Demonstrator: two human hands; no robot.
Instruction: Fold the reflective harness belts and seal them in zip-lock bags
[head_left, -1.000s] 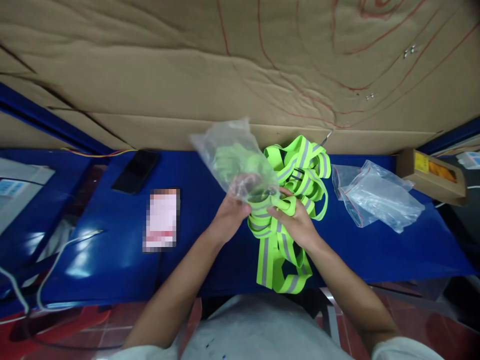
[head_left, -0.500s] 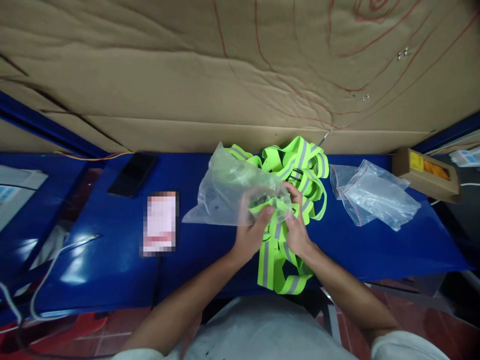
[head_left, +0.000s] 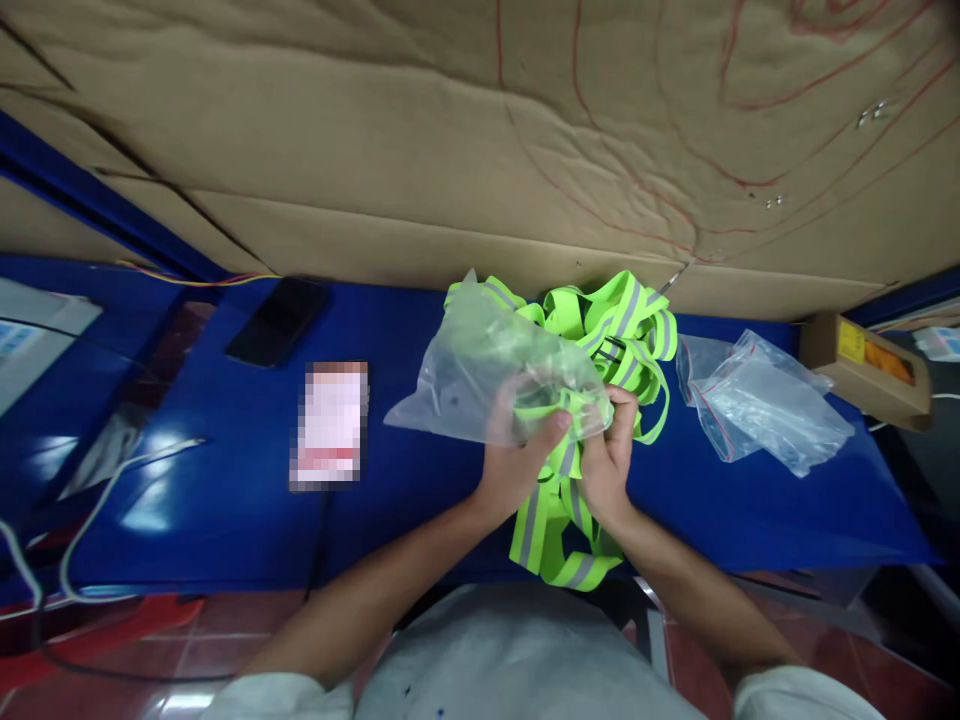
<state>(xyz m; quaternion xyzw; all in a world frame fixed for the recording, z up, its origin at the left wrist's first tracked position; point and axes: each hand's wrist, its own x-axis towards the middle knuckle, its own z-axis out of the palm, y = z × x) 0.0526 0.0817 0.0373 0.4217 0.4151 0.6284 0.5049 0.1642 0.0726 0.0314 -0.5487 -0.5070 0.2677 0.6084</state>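
A clear plastic bag [head_left: 465, 375] lies over my hands, its closed end pointing left. My left hand [head_left: 517, 455] grips the bag's mouth, thumb on top, with fingers showing through the film. On the other side of the mouth, my right hand [head_left: 609, 455] has its fingers curled round the bag's edge and yellow-green webbing. The reflective strap [head_left: 630, 320], neon with a grey stripe, heaps up behind the bag. Part of it is inside the mouth, and loops hang toward the table's front edge. Black buckle parts show among the folds.
On the blue table [head_left: 420, 500], a black phone [head_left: 277, 322] and a blurred-out lit screen [head_left: 330, 425] lie left. Several clear zip bags [head_left: 772, 400] and a cardboard box [head_left: 862, 370] are at right. A white cable [head_left: 112, 510] crosses the left side. Cardboard [head_left: 375, 150] stands behind.
The whole view has shifted and tilted slightly. My hands remain at the bag's mouth with the strap; the right fingers have curled more tightly at its edge.
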